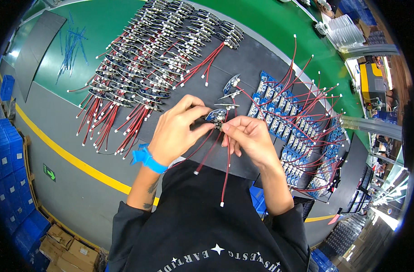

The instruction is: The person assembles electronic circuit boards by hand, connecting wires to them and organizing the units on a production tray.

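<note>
We hold a small circuit board [215, 116] between our two hands, at the near edge of the black mat [250, 50]. Our left hand [179, 127], wearing a blue wristband [151, 158] at the wrist, grips the board's left side between thumb and fingers; our right hand [251, 137] pinches its near right edge, other fingers curled beneath. Red wires [227, 170] with white plugs hang below our fingertips. Just beyond the board lie a few loose curved pieces [231, 85]. To our right stand rows of blue boards [275, 102] with trailing wires; to our left, dense rows of wired dark boards [134, 68], and past them blue strips [72, 53].
</note>
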